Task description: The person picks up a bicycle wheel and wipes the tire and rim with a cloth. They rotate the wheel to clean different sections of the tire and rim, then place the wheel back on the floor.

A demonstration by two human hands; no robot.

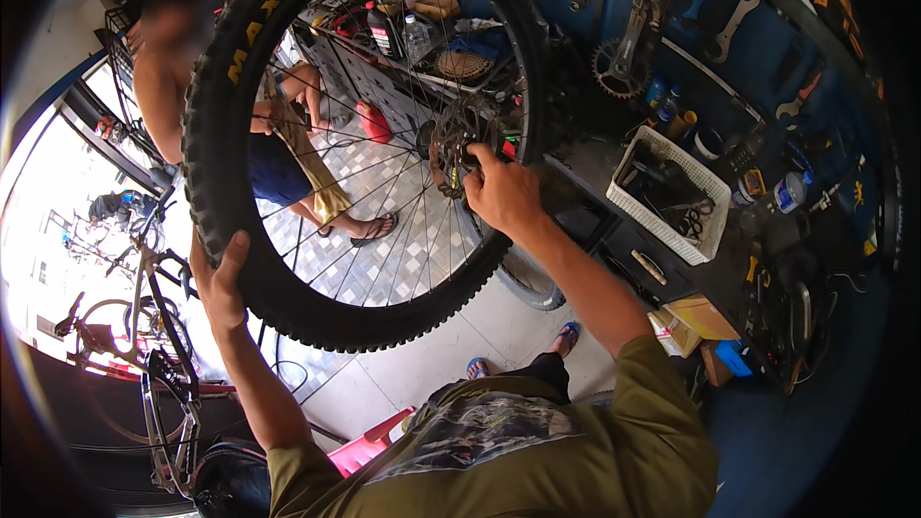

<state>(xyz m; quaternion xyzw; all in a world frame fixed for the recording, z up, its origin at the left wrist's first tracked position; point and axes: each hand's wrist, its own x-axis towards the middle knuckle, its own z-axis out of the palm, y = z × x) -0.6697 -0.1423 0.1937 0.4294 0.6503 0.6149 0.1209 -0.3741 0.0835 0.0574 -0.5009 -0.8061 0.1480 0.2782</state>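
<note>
A bicycle wheel (219,158) with a knobby black tyre and thin spokes is held up in front of me, raised off the floor. My left hand (223,278) grips the tyre at its lower left, thumb on the near side and fingers hidden behind. At the wheel's centre, my right hand (505,194) has its fingers curled at the hub (451,146), index finger and thumb close to the axle end. A disc-like metal part surrounds the hub. Its details are small and partly covered by my hand.
To the right, a dark workbench carries a white basket (711,242) of tools. Wrenches and a crank arm (636,38) hang on the blue wall. Beyond the wheel sits another person (158,86) holding a tan cloth. A bike frame (173,403) stands at lower left, a pink stool (369,443) behind me.
</note>
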